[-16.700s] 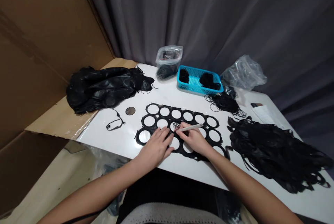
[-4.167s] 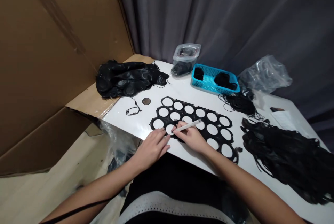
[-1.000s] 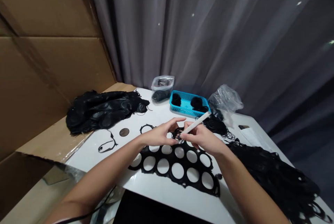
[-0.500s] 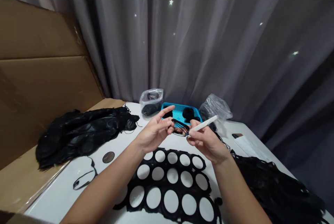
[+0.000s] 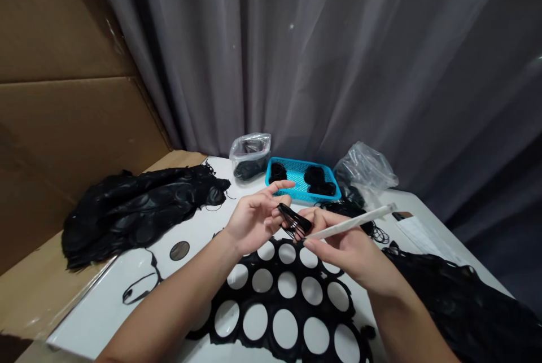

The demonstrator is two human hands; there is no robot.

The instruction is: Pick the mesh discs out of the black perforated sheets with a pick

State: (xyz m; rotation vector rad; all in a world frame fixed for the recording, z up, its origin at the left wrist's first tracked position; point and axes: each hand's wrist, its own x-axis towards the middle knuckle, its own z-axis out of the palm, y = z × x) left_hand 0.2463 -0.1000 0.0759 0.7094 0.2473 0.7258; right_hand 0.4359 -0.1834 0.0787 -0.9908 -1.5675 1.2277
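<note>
A small bundle of thin black rubber-like rings [image 5: 292, 219] is stretched between my hands above the table. My left hand [image 5: 249, 222] pinches one end with thumb and fingers, its index finger extended. My right hand [image 5: 342, 244] grips a slim white stick-like tool [image 5: 355, 221], its tip close to the rings. Its fingertips also touch the bundle's other end. Below lies a flat black sheet [image 5: 271, 301] with rows of round holes, partly hidden by my forearms. A blue basket [image 5: 302, 196] behind my hands has several bunches of black rings [image 5: 314, 175] in it.
On the left, a heap of black punched sheets [image 5: 139, 210] lies by a cardboard box [image 5: 71, 126]. A dark disc [image 5: 179, 250] and a black strip loop [image 5: 141, 287] are nearby. Plastic bags [image 5: 249, 151] flank the basket. More black scrap [image 5: 457, 295] lies right.
Both hands have come lower and nearer, and the basket now shows more fully behind them. The white tool has swung to a flatter angle. The view has shifted slightly.
</note>
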